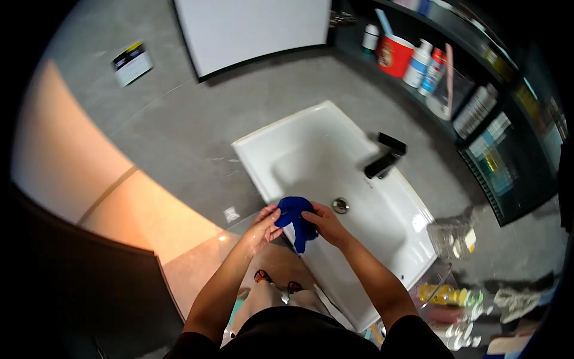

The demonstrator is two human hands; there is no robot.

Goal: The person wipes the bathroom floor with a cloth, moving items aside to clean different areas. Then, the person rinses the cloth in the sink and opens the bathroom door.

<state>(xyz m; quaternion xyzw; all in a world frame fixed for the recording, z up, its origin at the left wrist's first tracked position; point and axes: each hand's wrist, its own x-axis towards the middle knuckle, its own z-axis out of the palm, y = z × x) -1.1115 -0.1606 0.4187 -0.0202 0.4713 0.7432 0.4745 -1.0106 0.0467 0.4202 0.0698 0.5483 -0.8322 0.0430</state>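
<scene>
A crumpled dark blue cloth (294,210) is stretched between my two hands, above the near left rim of the white washbasin (382,251). My left hand (262,230) pinches its left edge. At the other side, my right hand (326,222) grips it with the thumb on top. One strip of the fabric dangles below toward my body. What kind of garment or cloth it is, I cannot make out. Just right of my right hand is the metal drain (340,205), and a black faucet (384,157) stands at the basin's far right side.
A dark shelf (412,99) at upper right holds a red cup (394,55) and several bottles. Yellow and pink bottles (445,294) sit right of the basin, below a clear container (451,239). A mirror or white panel (254,30) hangs on the grey wall.
</scene>
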